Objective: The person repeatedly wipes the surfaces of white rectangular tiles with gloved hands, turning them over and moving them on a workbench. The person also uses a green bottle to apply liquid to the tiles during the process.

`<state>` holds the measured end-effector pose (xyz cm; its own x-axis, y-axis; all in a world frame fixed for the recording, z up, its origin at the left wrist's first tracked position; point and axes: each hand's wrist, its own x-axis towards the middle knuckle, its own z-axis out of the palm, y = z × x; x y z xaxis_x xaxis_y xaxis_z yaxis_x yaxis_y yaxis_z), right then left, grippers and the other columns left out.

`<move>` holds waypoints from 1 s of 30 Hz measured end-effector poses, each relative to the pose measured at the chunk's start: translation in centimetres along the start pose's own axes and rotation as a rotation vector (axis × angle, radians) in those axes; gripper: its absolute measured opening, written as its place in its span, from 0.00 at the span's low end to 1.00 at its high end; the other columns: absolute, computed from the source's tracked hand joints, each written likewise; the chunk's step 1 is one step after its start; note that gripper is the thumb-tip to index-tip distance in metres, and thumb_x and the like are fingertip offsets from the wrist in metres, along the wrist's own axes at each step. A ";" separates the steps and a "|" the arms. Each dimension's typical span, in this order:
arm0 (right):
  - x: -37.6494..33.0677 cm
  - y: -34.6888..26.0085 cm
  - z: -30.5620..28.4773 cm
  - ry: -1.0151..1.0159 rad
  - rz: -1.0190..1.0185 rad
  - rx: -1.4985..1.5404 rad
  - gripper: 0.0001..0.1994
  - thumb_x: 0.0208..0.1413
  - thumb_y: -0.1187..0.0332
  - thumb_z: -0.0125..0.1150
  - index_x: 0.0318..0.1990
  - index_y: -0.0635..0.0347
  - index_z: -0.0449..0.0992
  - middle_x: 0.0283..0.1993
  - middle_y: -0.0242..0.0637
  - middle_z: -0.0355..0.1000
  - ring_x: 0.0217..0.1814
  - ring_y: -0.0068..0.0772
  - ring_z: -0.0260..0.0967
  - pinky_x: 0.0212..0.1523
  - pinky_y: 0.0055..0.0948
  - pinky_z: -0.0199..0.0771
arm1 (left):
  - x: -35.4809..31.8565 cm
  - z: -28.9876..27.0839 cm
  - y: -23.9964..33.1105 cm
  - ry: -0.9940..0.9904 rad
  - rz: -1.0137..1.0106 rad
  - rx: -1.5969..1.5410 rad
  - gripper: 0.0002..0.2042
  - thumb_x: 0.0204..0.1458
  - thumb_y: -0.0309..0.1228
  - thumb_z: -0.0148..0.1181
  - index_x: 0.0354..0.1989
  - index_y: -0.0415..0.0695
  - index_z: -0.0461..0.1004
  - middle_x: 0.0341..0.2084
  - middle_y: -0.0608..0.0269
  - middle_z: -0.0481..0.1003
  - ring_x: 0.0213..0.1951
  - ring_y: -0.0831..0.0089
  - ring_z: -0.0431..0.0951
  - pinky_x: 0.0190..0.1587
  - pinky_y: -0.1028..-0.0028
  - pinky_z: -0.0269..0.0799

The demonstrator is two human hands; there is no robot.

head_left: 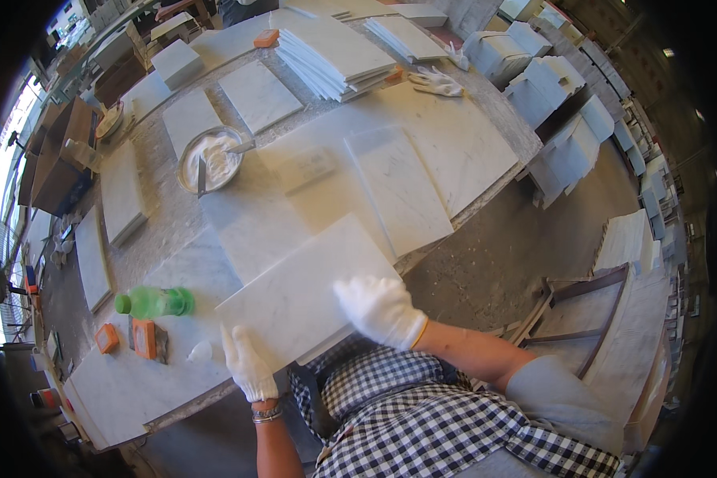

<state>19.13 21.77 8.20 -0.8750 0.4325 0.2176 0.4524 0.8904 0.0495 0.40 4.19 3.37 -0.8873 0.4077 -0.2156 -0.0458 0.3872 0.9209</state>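
Observation:
A pale grey-white marble tile (311, 287) lies tilted across other slabs at the table's near edge, in front of my body. My left hand (248, 368), in a white knit glove, holds its near left edge, the fingers stretched along the side. On the tile's right part rests my right hand (381, 311), gloved too and closed like a fist; whatever it may hold is hidden. Left of the tile, a green plastic bottle (155, 302) lies on its side. Orange blocks (144, 338) and a small whitish translucent piece (201, 351) are near it.
A metal bowl of white paste (212, 160) with putty knives sits farther back. Stacked marble tiles (334, 52) and a loose glove (436, 82) lie at the far side. Wrapped slabs (566, 147) stand to the right, beyond the floor; a wooden frame (589, 319) is nearer.

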 end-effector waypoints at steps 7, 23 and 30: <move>-4.2 1.6 -0.7 -0.041 0.118 0.298 0.05 0.58 0.65 0.58 0.40 0.44 0.78 0.26 0.29 0.68 0.24 0.30 0.71 0.23 0.36 0.72 | -0.2 0.0 0.0 0.006 0.014 -0.022 0.29 0.70 0.42 0.49 0.71 0.32 0.59 0.65 0.49 0.68 0.61 0.65 0.69 0.65 0.70 0.62; -7.6 9.0 -0.6 0.153 0.570 0.489 0.11 0.56 0.72 0.65 0.47 0.56 0.83 0.40 0.40 0.80 0.39 0.41 0.79 0.40 0.35 0.78 | -6.5 8.3 4.7 -0.532 0.814 0.865 0.42 0.51 0.61 0.62 0.69 0.46 0.64 0.73 0.45 0.54 0.73 0.38 0.48 0.71 0.34 0.35; -2.0 6.3 -2.2 0.144 0.347 0.533 0.11 0.56 0.72 0.65 0.48 0.56 0.82 0.37 0.41 0.78 0.37 0.43 0.77 0.38 0.35 0.77 | -9.0 10.1 5.3 -0.873 1.098 0.505 0.28 0.56 0.53 0.59 0.58 0.45 0.72 0.51 0.54 0.74 0.60 0.51 0.68 0.64 0.52 0.65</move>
<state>24.11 26.25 10.19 -0.6451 0.7169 0.2643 0.5245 0.6670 -0.5292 12.78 10.93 6.96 0.1836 0.9617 0.2037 0.7683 -0.2696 0.5806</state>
